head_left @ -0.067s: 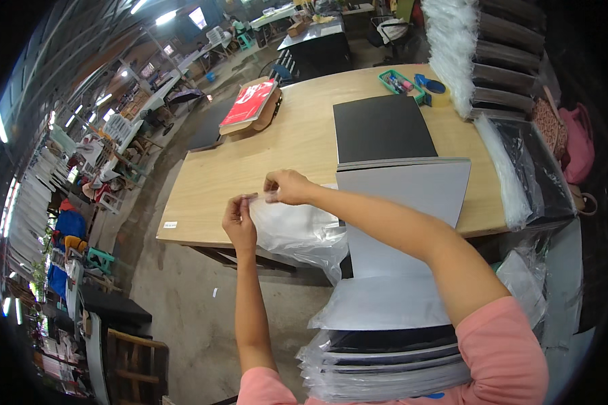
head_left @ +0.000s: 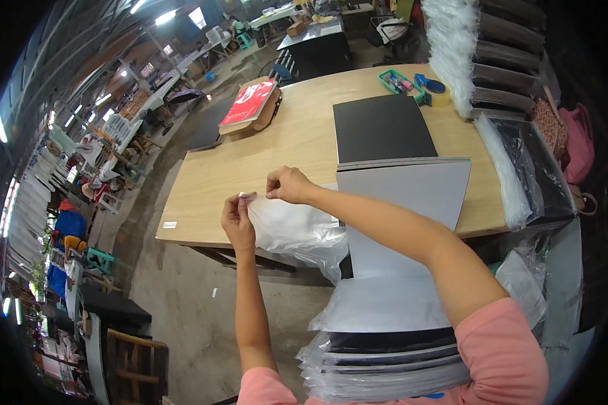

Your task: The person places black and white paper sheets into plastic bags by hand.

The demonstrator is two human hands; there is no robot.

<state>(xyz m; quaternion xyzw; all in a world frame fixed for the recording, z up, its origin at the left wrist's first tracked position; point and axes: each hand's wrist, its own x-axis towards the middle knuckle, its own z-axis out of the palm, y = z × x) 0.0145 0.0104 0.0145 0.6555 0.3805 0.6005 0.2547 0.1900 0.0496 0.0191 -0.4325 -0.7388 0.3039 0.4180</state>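
Above the near left part of the wooden table point(head_left: 216, 175), a clear plastic bag point(head_left: 297, 229) hangs over the front edge. My left hand point(head_left: 239, 223) is closed in a pinch on the bag's upper left corner, where a small whitish bit shows at the fingertips. Just to its right, my right hand point(head_left: 289, 185) is also pinched, at the bag's upper edge; its fingertips partly hide what they grip. Beside the bag, a stack of black and white sheets or boards point(head_left: 402, 185) lies bent over the table edge, black face up at the back.
Plastic-wrapped black boards point(head_left: 392, 368) are piled close to my body. At right stand a tall pile of wrapped boards point(head_left: 507, 61) and another wrapped stack point(head_left: 527, 165). A red packet point(head_left: 250, 102), a green basket of small items point(head_left: 400, 84) and tape rolls point(head_left: 434, 91) sit farther back.
My hands have drawn slightly apart at the bag's edge, the left shifting a little left. The whitish bit at my left fingertips shows more plainly.
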